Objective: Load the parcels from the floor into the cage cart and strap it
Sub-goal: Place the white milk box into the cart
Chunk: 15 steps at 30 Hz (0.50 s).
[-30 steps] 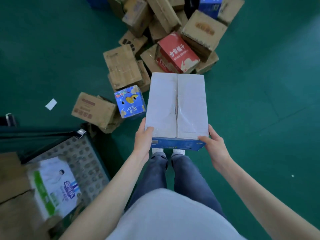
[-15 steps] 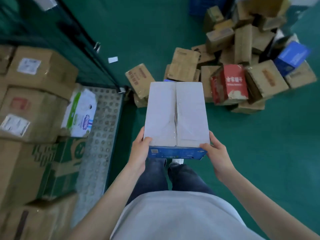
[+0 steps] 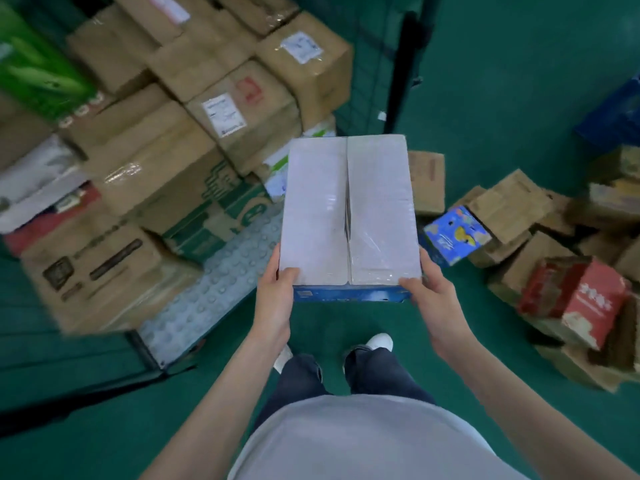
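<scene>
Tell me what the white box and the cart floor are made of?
White box: looks like cardboard with folded flaps, the seam under shiny clear tape. Cart floor: pale grey and covered in round bumps, probably moulded plastic, possibly metal.

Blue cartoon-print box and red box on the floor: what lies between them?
In the head view, plain brown cardboard parcels lie piled between the blue cartoon-print box and the red box.

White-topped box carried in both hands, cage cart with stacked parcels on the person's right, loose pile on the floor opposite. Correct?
Not quite: the head view shows the cage cart with its stacked parcels on the person's left, not right. The rest stands: the left hand and right hand carry the white-topped box, and the loose pile lies on the floor opposite.
</scene>
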### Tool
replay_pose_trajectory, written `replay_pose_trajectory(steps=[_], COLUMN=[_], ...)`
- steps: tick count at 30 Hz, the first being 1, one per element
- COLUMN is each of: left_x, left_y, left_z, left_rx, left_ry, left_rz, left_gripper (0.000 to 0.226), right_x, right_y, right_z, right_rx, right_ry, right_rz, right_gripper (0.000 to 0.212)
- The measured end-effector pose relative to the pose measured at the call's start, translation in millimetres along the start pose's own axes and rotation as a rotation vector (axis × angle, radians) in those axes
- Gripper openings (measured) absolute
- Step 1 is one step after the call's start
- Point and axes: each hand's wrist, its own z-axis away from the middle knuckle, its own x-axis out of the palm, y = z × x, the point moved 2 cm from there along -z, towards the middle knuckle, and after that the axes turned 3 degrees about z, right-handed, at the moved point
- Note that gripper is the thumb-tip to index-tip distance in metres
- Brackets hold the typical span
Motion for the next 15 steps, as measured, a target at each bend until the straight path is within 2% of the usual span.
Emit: replay_pose_trajectory(steps=[5,15], left_x=[-103,-268], left_y=[22,53], left_z=[-4,-15], left_rx=[0.077,0.166], left_ry=[0.123,0.316], left_rz=[0.115,0.303], left_gripper=[0.056,0.057], right_x=[101,281], right_y=[-26,-58], right_z=[-8,-22], right_rx=[-0.069,-0.177], right_ry=[-0.175,-0.396], right_rz=[0.069,0.106], right_gripper=[0.063,0.059])
